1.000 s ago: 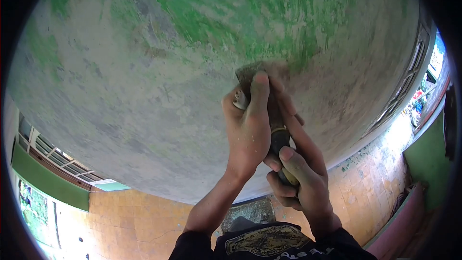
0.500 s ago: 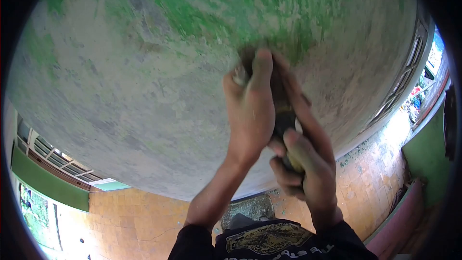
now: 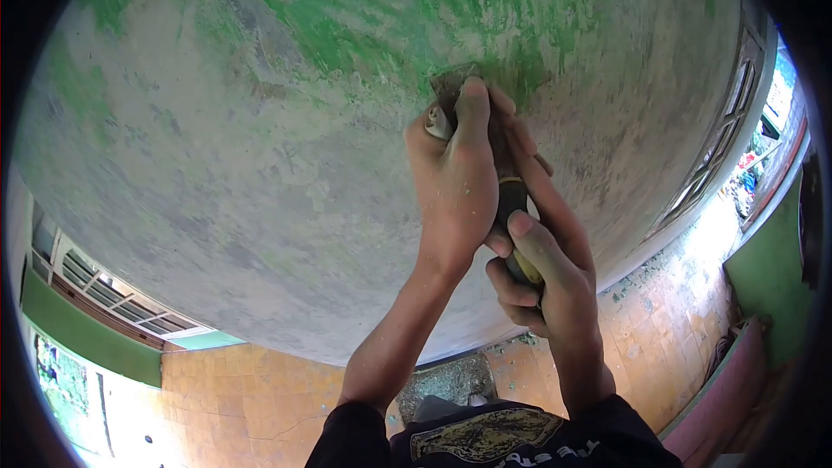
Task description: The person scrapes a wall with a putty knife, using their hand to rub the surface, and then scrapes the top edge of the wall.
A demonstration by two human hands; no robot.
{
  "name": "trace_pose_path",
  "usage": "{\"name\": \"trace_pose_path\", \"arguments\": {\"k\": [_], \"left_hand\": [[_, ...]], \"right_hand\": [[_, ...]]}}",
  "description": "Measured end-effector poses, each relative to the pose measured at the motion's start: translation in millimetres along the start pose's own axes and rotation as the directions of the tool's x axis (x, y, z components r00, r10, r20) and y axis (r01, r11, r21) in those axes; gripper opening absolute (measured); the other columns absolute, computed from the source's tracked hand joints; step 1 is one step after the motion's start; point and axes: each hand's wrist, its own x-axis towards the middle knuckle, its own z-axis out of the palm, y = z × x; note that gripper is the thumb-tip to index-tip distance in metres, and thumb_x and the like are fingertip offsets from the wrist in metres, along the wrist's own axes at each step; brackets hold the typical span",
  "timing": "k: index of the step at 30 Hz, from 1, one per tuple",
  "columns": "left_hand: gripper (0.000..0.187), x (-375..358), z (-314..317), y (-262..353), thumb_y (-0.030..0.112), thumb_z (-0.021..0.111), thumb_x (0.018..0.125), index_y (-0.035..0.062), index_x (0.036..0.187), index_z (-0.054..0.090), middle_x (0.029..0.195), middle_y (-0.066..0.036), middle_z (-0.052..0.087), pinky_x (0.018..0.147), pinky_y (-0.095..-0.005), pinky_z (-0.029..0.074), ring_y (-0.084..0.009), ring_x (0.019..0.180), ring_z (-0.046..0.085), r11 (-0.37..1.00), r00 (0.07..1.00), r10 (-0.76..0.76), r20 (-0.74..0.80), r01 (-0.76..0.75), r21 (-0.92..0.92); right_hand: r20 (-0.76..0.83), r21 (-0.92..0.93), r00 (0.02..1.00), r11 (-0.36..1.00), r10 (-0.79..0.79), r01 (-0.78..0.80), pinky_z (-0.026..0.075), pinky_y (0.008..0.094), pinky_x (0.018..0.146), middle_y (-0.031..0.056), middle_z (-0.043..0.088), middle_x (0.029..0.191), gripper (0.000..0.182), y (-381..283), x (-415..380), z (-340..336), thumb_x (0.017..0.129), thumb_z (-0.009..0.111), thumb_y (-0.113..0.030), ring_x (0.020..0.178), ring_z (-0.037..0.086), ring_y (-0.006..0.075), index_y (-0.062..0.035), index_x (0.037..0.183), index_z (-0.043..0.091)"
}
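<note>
A scraper with a dark and yellow handle and a dirt-coated flat blade is held up against the wall. My left hand is closed around its blade end, the thumb lying along the blade. Lower down, my right hand grips the handle, thumb on top. The blade's tip touches the wall where green paint meets bare grey plaster. Beside my left thumb is a small pale piece that I cannot make out. My fingers hide much of the blade.
Slatted windows stand at the left and right edges. Below are orange floor tiles with scattered paint flakes and a speckled grey slab at the wall's foot. A low pinkish partition stands at lower right.
Both hands and the scraper were blurred by motion and are now sharp. The scraper remains at nearly the same spot on the wall; my right hand sits slightly higher.
</note>
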Motion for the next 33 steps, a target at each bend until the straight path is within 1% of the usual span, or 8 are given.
{"name": "trace_pose_path", "arguments": {"k": [6,9,12,14,21,28,31,33], "left_hand": [[0.028,0,-1,-8,0.023,0.046,0.107,0.0034,0.091,0.058,0.066,-0.009,0.061,0.053,-0.0353,0.055,-0.0242,0.056,0.066,0.999,1.0,-0.025,-0.003,0.025,0.032],[0.035,3,6,-4,0.024,0.045,0.107,0.0015,0.083,0.058,0.064,-0.009,0.063,0.049,-0.03,0.049,-0.0188,0.055,0.065,1.0,1.0,0.008,0.009,-0.008,0.001],[0.035,4,4,-11,0.024,0.045,0.107,0.0014,0.084,0.058,0.064,-0.01,0.063,0.05,-0.0302,0.049,-0.0192,0.055,0.065,0.998,1.0,-0.001,0.007,0.001,0.064],[0.034,7,13,-4,0.024,0.046,0.107,0.0014,0.086,0.058,0.064,-0.009,0.062,0.05,-0.0306,0.05,-0.02,0.055,0.065,1.0,1.0,0.004,0.008,-0.003,-0.025],[0.03,-8,8,-23,0.025,0.046,0.107,0.003,0.092,0.059,0.067,-0.008,0.061,0.055,-0.0355,0.056,-0.0216,0.056,0.064,0.995,0.995,-0.102,-0.006,0.102,-0.021],[0.034,4,11,-16,0.027,0.047,0.108,0.0016,0.088,0.059,0.065,-0.008,0.061,0.052,-0.0328,0.053,-0.0201,0.056,0.064,0.998,1.0,0.0,-0.004,0.0,0.061],[0.037,-7,8,-20,0.029,0.048,0.108,0.001,0.086,0.059,0.065,-0.008,0.062,0.052,-0.0319,0.052,-0.0204,0.057,0.066,0.997,1.0,-0.019,-0.024,0.021,0.08],[0.038,-18,2,-31,0.032,0.048,0.108,0.0017,0.087,0.06,0.067,-0.008,0.062,0.055,-0.0331,0.055,-0.0219,0.058,0.067,0.991,0.999,-0.03,-0.024,0.032,0.126]], "right_hand": [[0.0,-0.043,1.0,0.999,0.022,-0.022,0.028,0.0176,0.039,0.0037,0.05,0.089,0.066,-7,-5,-2,0.101,0.043,-0.01,0.049,0.039,0.0026,-0.0151,0.163,0.019],[-0.032,0.01,0.999,1.0,-0.009,0.009,0.027,0.0177,0.038,0.0038,0.05,0.088,0.067,-1,0,-5,0.101,0.043,-0.009,0.048,0.039,0.0028,-0.015,0.163,0.019],[0.011,-0.004,1.0,1.0,0.012,-0.012,0.027,0.0179,0.037,0.004,0.05,0.088,0.066,2,-1,-12,0.102,0.042,-0.009,0.048,0.038,0.0029,-0.0147,0.163,0.018],[-0.016,0.0,1.0,1.0,0.009,-0.009,0.027,0.018,0.037,0.0043,0.05,0.088,0.066,-7,1,-10,0.102,0.042,-0.009,0.048,0.038,0.0031,-0.014,0.163,0.017],[-0.02,-0.01,0.997,0.997,0.073,-0.073,0.028,0.0189,0.037,0.0039,0.05,0.086,0.066,-10,-12,-17,0.102,0.042,-0.01,0.048,0.039,0.0035,-0.0111,0.163,0.016],[0.011,0.024,1.0,1.0,0.002,-0.002,0.029,0.0188,0.04,0.003,0.049,0.084,0.067,8,-1,-27,0.101,0.043,-0.011,0.048,0.038,0.0031,-0.0113,0.163,0.017],[-0.03,0.051,0.999,0.998,0.034,-0.032,0.028,0.0183,0.04,0.0024,0.05,0.084,0.067,0,-2,-23,0.101,0.043,-0.011,0.048,0.037,0.0028,-0.012,0.163,0.016],[-0.048,0.042,0.986,0.987,0.157,-0.155,0.028,0.0185,0.041,0.0019,0.05,0.085,0.068,9,-14,-31,0.101,0.042,-0.011,0.049,0.037,0.0031,-0.0123,0.163,0.016]]}}
